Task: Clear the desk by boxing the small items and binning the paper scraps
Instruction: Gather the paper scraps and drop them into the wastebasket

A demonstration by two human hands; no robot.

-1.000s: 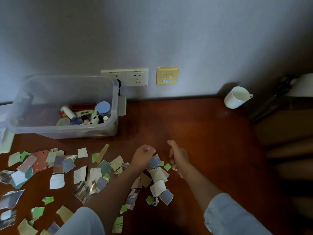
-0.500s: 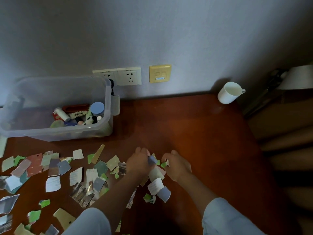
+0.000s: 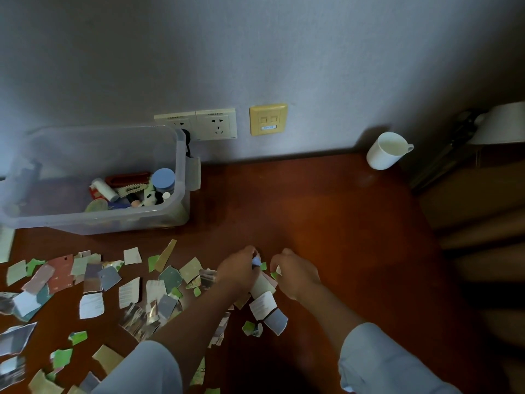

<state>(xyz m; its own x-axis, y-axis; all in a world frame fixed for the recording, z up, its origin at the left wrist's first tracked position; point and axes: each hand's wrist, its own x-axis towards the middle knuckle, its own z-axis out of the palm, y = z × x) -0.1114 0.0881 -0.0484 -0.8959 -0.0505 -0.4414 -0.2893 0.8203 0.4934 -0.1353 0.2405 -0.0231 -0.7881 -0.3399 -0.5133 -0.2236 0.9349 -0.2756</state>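
Dozens of torn coloured paper scraps [image 3: 129,292] are littering the red-brown wooden desk [image 3: 326,223]. Your left hand [image 3: 237,270] is pinching a blue scrap [image 3: 256,261], your right hand [image 3: 297,274] a green scrap [image 3: 274,276]. Such thin fingertip pinches are risking drops.

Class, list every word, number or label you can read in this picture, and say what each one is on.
None can be read.
Blue-and-white sticker on the yellow data socket plate: too small.
Small print along the top of the white power sockets: blurred.
Printed lines on the paper scraps: blurred.
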